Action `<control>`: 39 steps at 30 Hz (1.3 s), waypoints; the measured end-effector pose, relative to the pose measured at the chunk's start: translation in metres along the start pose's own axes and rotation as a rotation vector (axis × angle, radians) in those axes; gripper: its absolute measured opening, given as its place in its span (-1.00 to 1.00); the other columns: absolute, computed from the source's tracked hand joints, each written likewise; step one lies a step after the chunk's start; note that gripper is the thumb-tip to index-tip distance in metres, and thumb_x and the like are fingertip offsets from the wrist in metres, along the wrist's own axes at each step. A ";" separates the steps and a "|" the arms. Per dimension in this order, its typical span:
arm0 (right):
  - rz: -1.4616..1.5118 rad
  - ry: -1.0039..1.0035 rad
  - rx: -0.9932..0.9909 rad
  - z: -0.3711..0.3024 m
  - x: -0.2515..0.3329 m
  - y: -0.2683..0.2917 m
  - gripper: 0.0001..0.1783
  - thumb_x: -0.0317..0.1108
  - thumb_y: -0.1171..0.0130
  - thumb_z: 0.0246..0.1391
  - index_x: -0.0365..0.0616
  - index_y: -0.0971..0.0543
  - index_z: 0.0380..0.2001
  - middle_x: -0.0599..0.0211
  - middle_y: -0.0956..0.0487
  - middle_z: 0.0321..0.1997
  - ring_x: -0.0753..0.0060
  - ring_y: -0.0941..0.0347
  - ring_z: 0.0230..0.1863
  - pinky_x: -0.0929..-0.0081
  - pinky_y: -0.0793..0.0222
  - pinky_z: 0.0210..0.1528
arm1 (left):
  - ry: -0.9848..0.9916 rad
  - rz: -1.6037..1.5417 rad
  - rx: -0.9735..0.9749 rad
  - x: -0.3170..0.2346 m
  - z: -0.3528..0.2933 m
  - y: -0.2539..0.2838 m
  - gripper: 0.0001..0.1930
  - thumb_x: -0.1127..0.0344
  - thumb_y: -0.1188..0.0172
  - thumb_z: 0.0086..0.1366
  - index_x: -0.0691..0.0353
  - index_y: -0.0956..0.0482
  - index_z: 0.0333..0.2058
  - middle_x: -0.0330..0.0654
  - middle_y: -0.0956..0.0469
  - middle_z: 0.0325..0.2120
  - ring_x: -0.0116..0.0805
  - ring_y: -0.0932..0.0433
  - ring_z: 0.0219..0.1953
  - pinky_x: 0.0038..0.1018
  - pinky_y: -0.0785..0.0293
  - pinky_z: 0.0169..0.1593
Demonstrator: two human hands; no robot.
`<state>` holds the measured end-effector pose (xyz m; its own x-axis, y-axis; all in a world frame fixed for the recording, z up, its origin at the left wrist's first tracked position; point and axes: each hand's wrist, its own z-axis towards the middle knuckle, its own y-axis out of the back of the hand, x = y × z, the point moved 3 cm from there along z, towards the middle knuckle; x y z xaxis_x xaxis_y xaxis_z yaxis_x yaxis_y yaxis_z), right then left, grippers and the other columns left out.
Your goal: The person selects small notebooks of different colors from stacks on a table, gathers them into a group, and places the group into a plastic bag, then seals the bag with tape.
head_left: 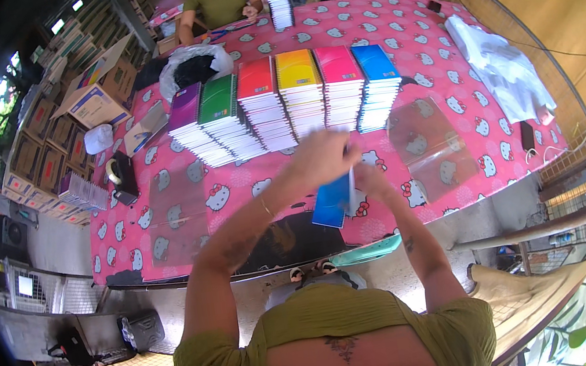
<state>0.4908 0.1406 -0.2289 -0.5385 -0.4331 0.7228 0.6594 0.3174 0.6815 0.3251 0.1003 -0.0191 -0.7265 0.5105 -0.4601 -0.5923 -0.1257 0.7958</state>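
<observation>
Blue rectangular notebook: position?
— Above the pink patterned tablecloth, near its front edge.
— Hand state?
— Left hand at notebook's top, right hand at its right edge; blurred, cannot tell finger closure.

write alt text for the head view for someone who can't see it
A person's left hand and right hand, slightly blurred, meet at a blue notebook above a pink patterned table. Just beyond stand six notebook stacks: purple, green, red, yellow, pink and blue; another person is across the table.
</observation>
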 end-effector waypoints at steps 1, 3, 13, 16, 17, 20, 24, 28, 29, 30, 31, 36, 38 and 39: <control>-0.013 -0.043 -0.196 0.018 0.011 0.018 -0.67 -0.48 -0.24 -0.06 -0.04 -0.61 -0.14 0.16 -0.55 -0.06 0.07 -0.50 -0.06 0.12 -0.41 -0.01 | 0.018 0.020 0.023 0.018 -0.023 -0.031 -0.72 0.14 -0.23 0.21 0.30 -0.57 -0.41 0.00 -0.57 -0.57 0.01 -0.58 -0.54 -0.11 -0.48 -0.43; -0.164 0.134 -0.547 0.052 0.078 0.060 -0.51 -0.41 -0.29 -0.06 -0.06 -0.55 0.03 0.19 -0.53 0.02 0.12 -0.43 0.08 0.07 -0.32 0.10 | 0.235 0.194 0.213 0.070 -0.074 -0.098 -0.67 0.08 -0.21 0.24 0.30 -0.59 -0.30 0.02 -0.59 -0.54 0.07 -0.58 -0.50 -0.07 -0.50 -0.37; -0.254 0.395 -0.754 0.078 0.130 0.140 -0.65 -0.51 -0.27 -0.06 -0.12 -0.61 -0.12 0.24 -0.60 -0.07 0.11 -0.50 0.00 0.22 -0.35 0.04 | 0.252 0.677 -0.604 0.103 -0.025 0.087 -0.47 0.33 -0.24 0.18 0.17 -0.44 0.16 0.03 -0.53 0.01 -0.10 -0.50 0.09 -0.02 -0.32 0.18; 0.576 0.275 -0.436 0.029 0.094 0.098 -0.67 -0.70 -0.12 -0.04 -0.14 -0.61 -0.19 0.16 -0.63 -0.14 0.03 -0.51 0.02 0.23 -0.37 0.10 | 0.260 0.788 -0.432 0.156 -0.079 0.117 -0.48 0.44 -0.20 0.19 0.17 -0.44 0.17 -0.03 -0.49 0.13 -0.11 -0.44 0.20 -0.01 -0.23 0.29; 0.610 0.261 -0.336 0.019 0.076 0.067 -0.65 -0.73 -0.10 -0.07 -0.14 -0.61 -0.22 0.19 -0.64 -0.14 0.04 -0.51 0.05 0.24 -0.36 0.14 | 0.255 0.768 -0.331 0.169 -0.088 0.112 -0.48 0.47 -0.19 0.19 0.17 -0.44 0.17 -0.05 -0.49 0.15 -0.10 -0.44 0.22 -0.02 -0.22 0.31; 0.075 0.267 -0.027 -0.003 0.006 -0.012 -0.66 -0.73 -0.07 -0.10 -0.12 -0.64 -0.29 0.25 -0.65 -0.05 0.02 -0.48 0.13 0.25 -0.38 0.17 | 0.121 0.622 -0.334 0.140 -0.084 0.120 -0.53 0.52 -0.15 0.20 0.19 -0.49 0.13 -0.10 -0.54 0.10 -0.06 -0.49 0.16 0.01 -0.22 0.31; -0.146 0.313 -0.091 0.003 0.011 -0.015 -0.71 -0.66 -0.08 -0.07 -0.14 -0.65 -0.29 0.19 -0.60 0.02 -0.08 -0.47 0.10 0.20 -0.41 0.10 | -0.148 0.453 -0.524 0.050 -0.115 0.067 -0.56 0.54 -0.04 0.20 0.38 -0.48 0.09 0.13 -0.54 0.03 0.12 -0.52 0.07 -0.12 -0.38 0.21; 0.049 0.300 -0.350 0.057 0.068 0.025 -0.62 -0.55 -0.17 -0.04 -0.12 -0.62 -0.08 0.18 -0.53 0.13 0.00 -0.42 0.17 0.16 -0.36 0.15 | 0.172 0.109 -0.011 0.027 -0.185 -0.093 -0.40 0.05 -0.07 0.38 0.44 -0.33 0.21 0.24 -0.38 0.16 0.20 -0.39 0.17 -0.07 -0.31 0.23; -0.021 0.382 -0.455 0.068 0.101 0.034 -0.57 -0.52 -0.21 -0.04 -0.09 -0.59 -0.02 0.19 -0.52 0.15 0.02 -0.42 0.17 0.12 -0.32 0.17 | 0.050 0.230 0.094 0.024 -0.201 -0.119 -0.36 0.01 -0.11 0.36 0.42 -0.31 0.22 0.27 -0.34 0.18 0.21 -0.34 0.22 -0.04 -0.28 0.25; -0.097 0.465 -0.565 0.080 0.135 0.045 -0.52 -0.49 -0.24 -0.04 -0.07 -0.57 0.04 0.20 -0.50 0.17 0.04 -0.41 0.16 0.08 -0.29 0.19 | 0.097 0.189 0.060 0.027 -0.196 -0.117 -0.35 0.01 -0.13 0.34 0.40 -0.30 0.23 0.26 -0.33 0.19 0.21 -0.32 0.23 -0.03 -0.27 0.25; -0.168 0.520 -0.632 0.093 0.165 0.052 -0.49 -0.47 -0.26 -0.05 -0.03 -0.57 0.06 0.22 -0.50 0.14 0.07 -0.43 0.11 0.09 -0.27 0.18 | 0.140 0.153 0.025 0.033 -0.183 -0.108 -0.34 0.01 -0.14 0.33 0.39 -0.30 0.24 0.26 -0.33 0.19 0.20 -0.31 0.24 -0.03 -0.26 0.26; -0.399 0.515 -0.610 0.152 0.175 0.061 -0.56 -0.44 -0.31 -0.06 0.03 -0.62 -0.03 0.27 -0.55 -0.07 0.18 -0.47 -0.01 0.18 -0.22 0.16 | 0.106 0.433 -0.581 0.105 -0.045 0.025 -0.28 0.40 -0.17 0.17 0.29 -0.17 0.32 0.15 -0.30 0.23 0.14 -0.30 0.24 0.03 -0.19 0.29; -0.368 0.536 -0.609 0.151 0.178 0.071 -0.62 -0.45 -0.30 -0.06 0.04 -0.65 -0.09 0.27 -0.56 -0.16 0.22 -0.49 -0.04 0.24 -0.21 0.15 | 0.130 0.738 -0.521 0.127 -0.017 0.065 -0.45 0.44 -0.15 0.20 0.27 -0.36 0.21 0.05 -0.46 0.14 0.00 -0.40 0.22 0.01 -0.17 0.32; -0.212 0.553 -0.718 0.136 0.186 0.074 -0.72 -0.51 -0.24 -0.03 0.00 -0.65 -0.20 0.25 -0.58 -0.19 0.22 -0.50 -0.06 0.24 -0.21 0.13 | 0.103 0.742 -0.439 0.144 -0.022 0.080 -0.51 0.44 -0.16 0.21 0.26 -0.41 0.16 0.02 -0.51 0.08 -0.04 -0.44 0.18 0.00 -0.17 0.32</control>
<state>0.3677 0.1977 -0.0283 -0.4801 -0.8214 0.3079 0.8417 -0.3324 0.4255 0.1648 0.1448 -0.0303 -0.9936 0.0900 0.0677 -0.0185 -0.7235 0.6901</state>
